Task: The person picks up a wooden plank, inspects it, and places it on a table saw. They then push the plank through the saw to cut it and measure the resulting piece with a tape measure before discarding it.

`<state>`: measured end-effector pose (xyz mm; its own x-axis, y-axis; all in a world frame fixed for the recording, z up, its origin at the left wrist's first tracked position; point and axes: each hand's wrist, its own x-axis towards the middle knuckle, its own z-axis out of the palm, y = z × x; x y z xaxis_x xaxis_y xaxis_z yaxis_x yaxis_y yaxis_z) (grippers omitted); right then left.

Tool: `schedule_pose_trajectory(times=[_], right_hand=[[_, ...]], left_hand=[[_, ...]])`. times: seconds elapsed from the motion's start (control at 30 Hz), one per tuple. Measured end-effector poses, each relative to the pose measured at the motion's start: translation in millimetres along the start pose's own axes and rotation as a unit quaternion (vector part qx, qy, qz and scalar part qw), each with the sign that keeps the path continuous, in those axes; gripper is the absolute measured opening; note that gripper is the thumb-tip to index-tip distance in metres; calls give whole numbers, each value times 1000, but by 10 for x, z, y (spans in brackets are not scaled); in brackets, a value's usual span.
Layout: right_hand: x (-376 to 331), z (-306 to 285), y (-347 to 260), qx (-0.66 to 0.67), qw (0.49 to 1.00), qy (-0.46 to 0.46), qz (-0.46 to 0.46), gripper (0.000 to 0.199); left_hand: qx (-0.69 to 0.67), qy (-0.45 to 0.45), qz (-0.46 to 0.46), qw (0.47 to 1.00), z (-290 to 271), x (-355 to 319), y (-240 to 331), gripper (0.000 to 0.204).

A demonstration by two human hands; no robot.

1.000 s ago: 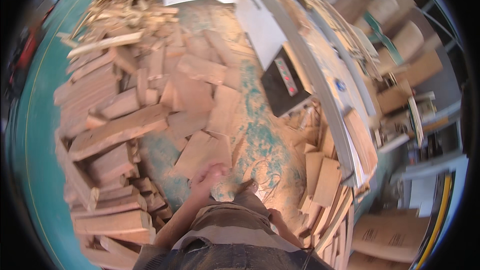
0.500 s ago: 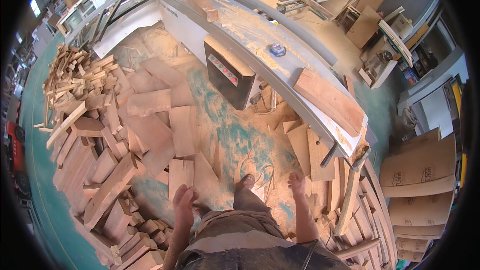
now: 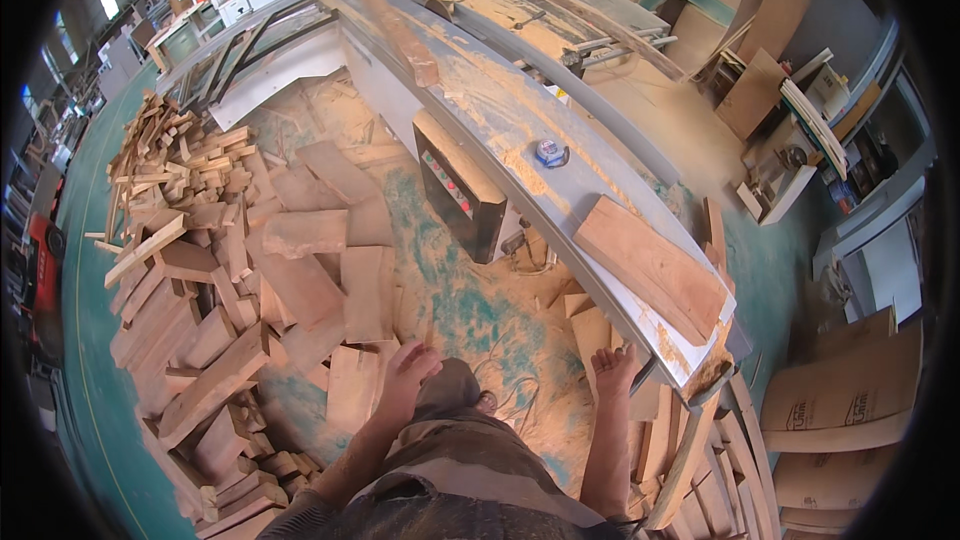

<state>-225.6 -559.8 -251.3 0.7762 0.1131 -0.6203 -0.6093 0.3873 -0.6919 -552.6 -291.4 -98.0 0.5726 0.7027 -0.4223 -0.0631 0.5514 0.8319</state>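
My left hand (image 3: 408, 368) is held over the floor in front of my body, empty, with its fingers loosely stretched. It is nearest to a flat board (image 3: 354, 386) on the floor. Close to the front edge of the long saw table (image 3: 590, 175), my right hand (image 3: 613, 370) is raised with its fingers partly spread and nothing in them. Just beyond it a thick reddish wooden board (image 3: 652, 268) lies on the table's near end. Farther along the table sits a blue tape measure (image 3: 551, 153), amid sawdust. A longer wood piece (image 3: 400, 35) rests at the far part.
A control box (image 3: 458, 190) with coloured buttons hangs under the table. Wood offcuts (image 3: 185, 155) and stacked blocks (image 3: 215, 370) cover the floor at left. Planks (image 3: 690, 450) stand at lower right, near cardboard sheets (image 3: 850, 380). Sawdust and cables lie on the green floor.
My body has stepped forward, toward the saw table. The left hand has moved right and opened out; the right hand has come nearer the table's edge.
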Motion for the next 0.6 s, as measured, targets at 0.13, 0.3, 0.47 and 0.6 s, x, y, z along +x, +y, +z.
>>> schedule_pose_trajectory(times=[0.13, 0.3, 0.47, 0.6], right_hand=[[255, 74, -50, 91, 995, 29, 14, 99], [436, 232, -133, 207, 974, 92, 12, 97], [738, 474, -42, 257, 949, 162, -81, 80], [959, 828, -64, 195, 952, 167, -164, 71]], left_hand=[[-37, 8, -3, 999, -28, 579, -48, 24], [-14, 42, 28, 999, -1, 1633, 165, 30], [3, 59, 93, 994, -277, 3042, 519, 47], [79, 126, 116, 982, -2, 3997, 1359, 44]])
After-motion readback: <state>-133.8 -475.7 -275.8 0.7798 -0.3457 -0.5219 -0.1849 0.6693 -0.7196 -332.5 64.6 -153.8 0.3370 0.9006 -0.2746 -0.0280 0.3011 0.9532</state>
